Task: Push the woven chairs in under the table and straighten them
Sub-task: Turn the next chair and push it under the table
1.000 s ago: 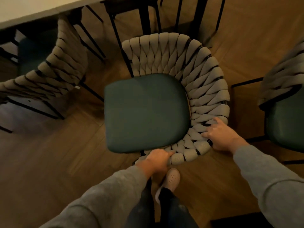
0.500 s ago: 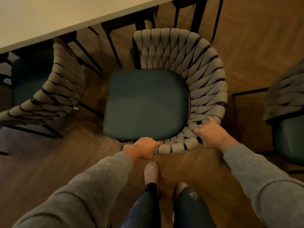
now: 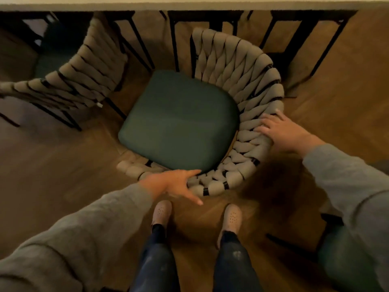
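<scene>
So, eased off the curled grips from half a second back and went to flat palms on the woven chair (image 3: pixel 248 81): left hand (image 3: pixel 172 183) spread on the near rim, fingers straight, right hand (image 3: pixel 283 131) splayed on the backrest's right curve. Got it swung nearer the table (image 3: pixel 189 4) than before, far edge now square across the view. Still left the green seat (image 3: pixel 181 123) angled far-left and out from under, so probably needed one more twist and shove.

Dim, warm amber light fills the scene. The pale table edge (image 3: pixel 189 3) at the far side is the brightest part. A soft dark shadow lies on the wooden floor (image 3: pixel 271 186), near right of the woven chair (image 3: pixel 252 81). Motion blur softens everything, and straight lines bow towards the edges.
</scene>
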